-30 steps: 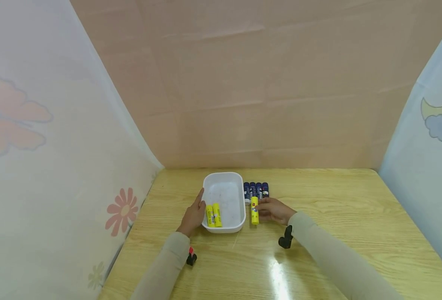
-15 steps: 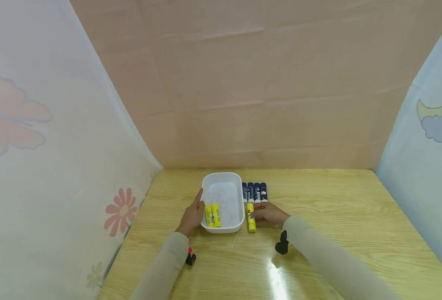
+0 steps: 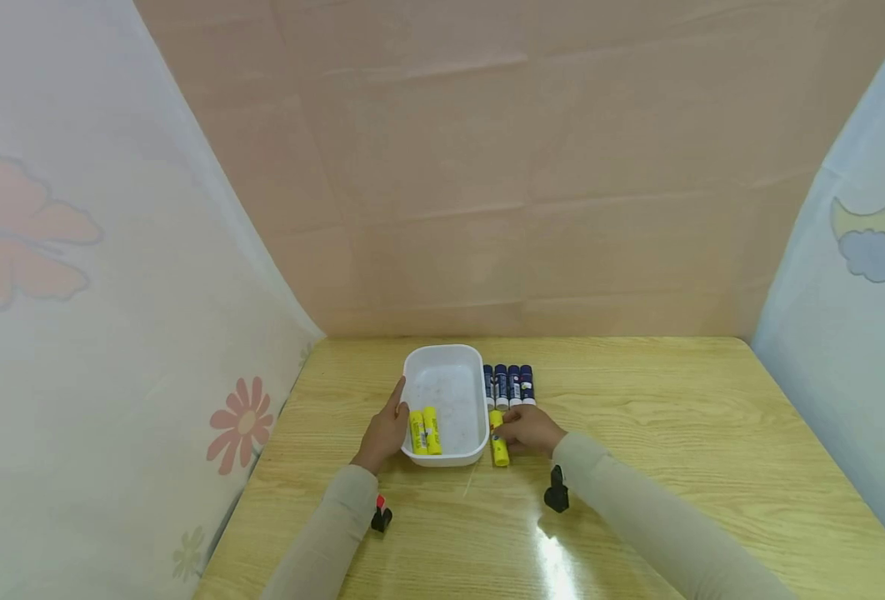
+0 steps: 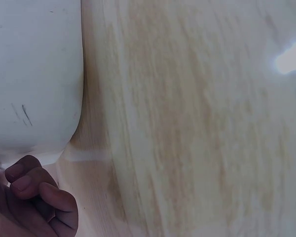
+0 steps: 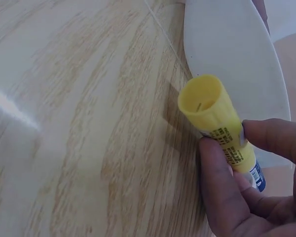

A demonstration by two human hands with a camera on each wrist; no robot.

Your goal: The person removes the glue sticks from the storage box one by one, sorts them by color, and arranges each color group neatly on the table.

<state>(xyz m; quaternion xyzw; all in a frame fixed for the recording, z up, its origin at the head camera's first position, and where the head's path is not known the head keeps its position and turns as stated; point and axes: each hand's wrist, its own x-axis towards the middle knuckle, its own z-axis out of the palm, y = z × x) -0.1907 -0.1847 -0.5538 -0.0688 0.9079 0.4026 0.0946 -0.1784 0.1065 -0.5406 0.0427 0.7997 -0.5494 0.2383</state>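
Note:
A yellow glue stick (image 3: 499, 450) is pinched between the thumb and fingers of my right hand (image 3: 532, 430), just right of the white plastic tray (image 3: 485, 433). In the right wrist view, the hollow end of this glue stick (image 5: 222, 118) points toward the camera, close to the tray wall. My left hand (image 3: 384, 433) grips the tray's left side. Other fingers of the left hand (image 4: 39, 197) are curled beside the tray's corner in the left wrist view. Two yellow glue sticks (image 3: 425, 432) lie side by side in the tray's near left part.
Several dark blue glue sticks (image 3: 513, 385) with white ends lie in a row against the tray's right side. The wooden table (image 3: 652, 433) stretches right and forward. A brown sheet (image 3: 502, 183) hangs behind it, with patterned cloths (image 3: 112, 250) at both sides.
My right hand has brought the yellow glue stick left and nearer to me, from in front of the blue row to beside the tray. The left hand and tray hardly moved.

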